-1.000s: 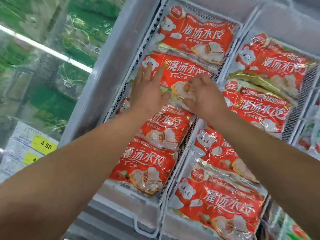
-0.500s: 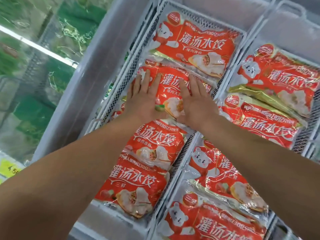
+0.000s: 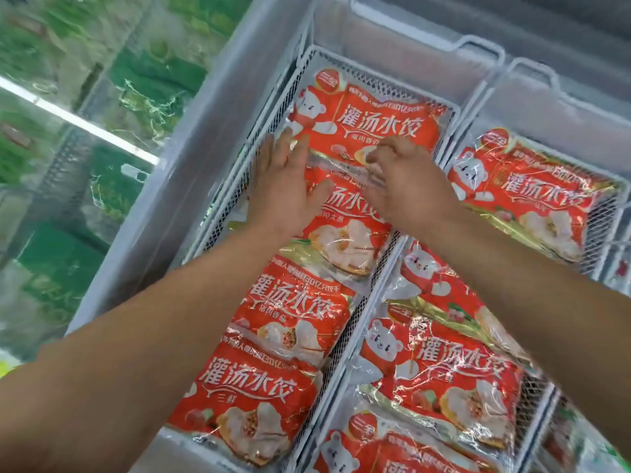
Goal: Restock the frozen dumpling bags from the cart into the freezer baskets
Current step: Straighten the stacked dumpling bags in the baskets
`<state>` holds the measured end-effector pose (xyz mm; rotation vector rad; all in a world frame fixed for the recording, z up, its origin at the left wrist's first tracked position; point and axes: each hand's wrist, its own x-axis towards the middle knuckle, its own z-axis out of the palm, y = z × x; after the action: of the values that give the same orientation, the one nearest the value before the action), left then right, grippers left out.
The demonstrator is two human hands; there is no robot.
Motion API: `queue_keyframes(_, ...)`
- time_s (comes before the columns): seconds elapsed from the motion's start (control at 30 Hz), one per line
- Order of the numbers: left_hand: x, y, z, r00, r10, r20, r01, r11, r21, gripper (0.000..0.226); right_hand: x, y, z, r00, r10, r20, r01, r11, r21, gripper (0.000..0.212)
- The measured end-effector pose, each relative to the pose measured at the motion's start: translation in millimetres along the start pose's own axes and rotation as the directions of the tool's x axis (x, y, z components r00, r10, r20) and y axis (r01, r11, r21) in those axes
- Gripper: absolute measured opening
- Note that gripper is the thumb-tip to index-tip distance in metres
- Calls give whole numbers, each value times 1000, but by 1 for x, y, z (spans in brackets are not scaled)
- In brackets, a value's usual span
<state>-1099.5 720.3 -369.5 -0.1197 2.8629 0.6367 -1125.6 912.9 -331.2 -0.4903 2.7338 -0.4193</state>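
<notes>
Red frozen dumpling bags lie overlapping in a white wire freezer basket (image 3: 235, 192). My left hand (image 3: 283, 189) rests flat, fingers straight, on the left part of the second bag from the back (image 3: 345, 233). My right hand (image 3: 406, 186) has its fingers curled over that bag's clear top seam, where it meets the rearmost bag (image 3: 382, 124). Two more bags (image 3: 293, 308) (image 3: 246, 397) lie nearer to me in the same basket. Both forearms reach in from below. The cart is out of view.
A second basket (image 3: 611, 206) to the right holds several of the same red bags (image 3: 532, 196). The white freezer wall (image 3: 177, 186) runs along the left. Beyond it a glass lid (image 3: 68, 148) covers green packs. Bare frosted space (image 3: 392, 52) lies behind the baskets.
Both hands have slid toward the back of the basket along the second bag. My right hand's fingers went from flat to curled at the bag's top edge. The view shifted forward.
</notes>
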Motion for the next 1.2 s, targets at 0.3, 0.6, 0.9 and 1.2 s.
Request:
queue_keyframes(0.3, 98, 20, 13, 941, 82, 328, -158, 964, 213, 125, 72, 59, 4, 940, 147, 309, -87, 976, -200, 137)
queue_keyframes(0.6, 104, 10, 34, 954, 98, 284, -166, 960, 224, 137, 86, 59, 5, 916, 231, 327, -107, 928, -357, 145)
queue_keyframes(0.9, 107, 19, 30, 980, 89, 180, -120, 978, 169, 128, 82, 55, 2, 909, 256, 328, -113, 911, -397, 147)
queue_keyframes(1.2, 120, 27, 25, 970, 47, 240, -101, 971, 218, 128, 69, 57, -6, 947, 188, 260, -127, 964, -234, 129)
